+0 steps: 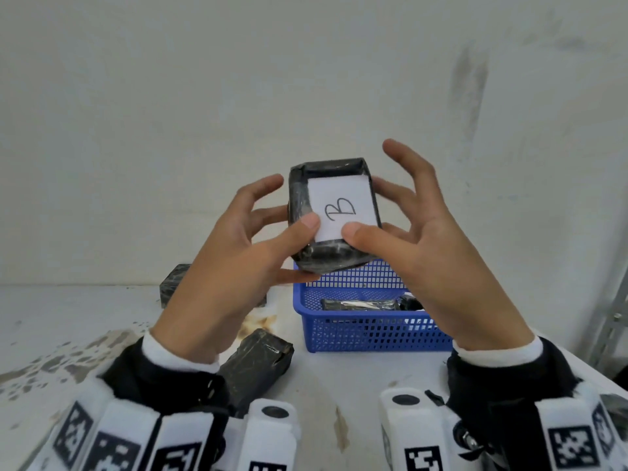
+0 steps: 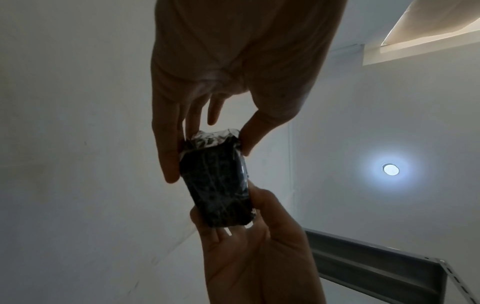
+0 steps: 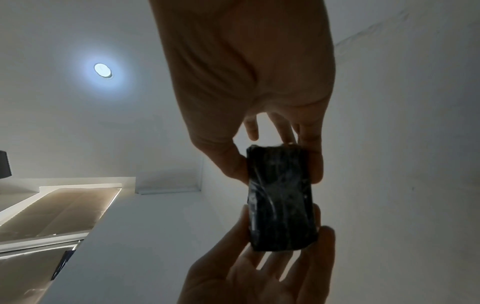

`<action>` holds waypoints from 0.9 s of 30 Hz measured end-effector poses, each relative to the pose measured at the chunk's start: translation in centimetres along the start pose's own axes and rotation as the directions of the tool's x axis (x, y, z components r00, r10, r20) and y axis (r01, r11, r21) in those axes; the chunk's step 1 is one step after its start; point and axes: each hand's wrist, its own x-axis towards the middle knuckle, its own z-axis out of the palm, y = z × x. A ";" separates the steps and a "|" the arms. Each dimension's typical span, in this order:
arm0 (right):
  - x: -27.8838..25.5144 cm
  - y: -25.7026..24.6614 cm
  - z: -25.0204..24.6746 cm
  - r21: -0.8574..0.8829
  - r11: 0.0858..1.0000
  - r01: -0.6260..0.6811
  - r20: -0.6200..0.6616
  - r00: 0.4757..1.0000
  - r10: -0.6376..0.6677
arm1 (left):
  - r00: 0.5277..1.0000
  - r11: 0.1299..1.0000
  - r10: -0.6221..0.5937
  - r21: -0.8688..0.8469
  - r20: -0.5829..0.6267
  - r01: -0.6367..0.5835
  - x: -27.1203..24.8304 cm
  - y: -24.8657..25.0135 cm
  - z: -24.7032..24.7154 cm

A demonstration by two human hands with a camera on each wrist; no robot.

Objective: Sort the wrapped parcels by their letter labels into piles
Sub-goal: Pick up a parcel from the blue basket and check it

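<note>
A black wrapped parcel (image 1: 326,256) with a white label (image 1: 339,195) marked "B" is held up in the air above the blue basket (image 1: 367,331). My left hand (image 1: 287,215) grips its left side, thumb on the label's lower left corner. My right hand (image 1: 372,205) grips the right side, thumb on the lower right corner and index finger lifted. In the left wrist view my left hand (image 2: 207,150) pinches the parcel (image 2: 218,185). My right hand (image 3: 275,164) pinches the parcel (image 3: 280,201) in the right wrist view.
The basket holds more wrapped parcels (image 1: 360,304). One black parcel (image 1: 258,363) lies on the white table (image 1: 68,321) beside my left wrist. Another parcel (image 1: 173,283) lies further back by the wall, partly hidden by my left hand. A metal shelf post (image 1: 611,317) stands at right.
</note>
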 end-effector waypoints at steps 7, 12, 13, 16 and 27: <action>0.0 0.2 0.2 -0.040 0.999 -0.011 0.053 0.999 0.013 | 0.998 0.993 0.058 0.101 0.017 -0.060 0.0 -0.1 0.0; 0.0 0.1 0.0 -0.069 0.998 -0.011 0.041 0.999 0.014 | 0.996 0.982 0.075 0.171 0.042 -0.081 -0.2 0.0 0.1; 0.0 0.1 0.0 -0.071 0.997 -0.012 0.040 0.999 0.015 | 0.996 0.980 0.078 0.181 0.042 -0.084 -0.2 0.0 0.1; 0.1 0.2 -0.1 -0.056 0.998 -0.014 0.032 0.999 0.016 | 0.996 0.982 0.078 0.173 0.030 -0.082 -0.2 0.0 0.2; 0.0 0.2 0.2 -0.072 0.997 0.040 0.023 0.999 -0.038 | 0.997 0.976 0.080 0.205 0.006 -0.080 -0.3 0.1 0.4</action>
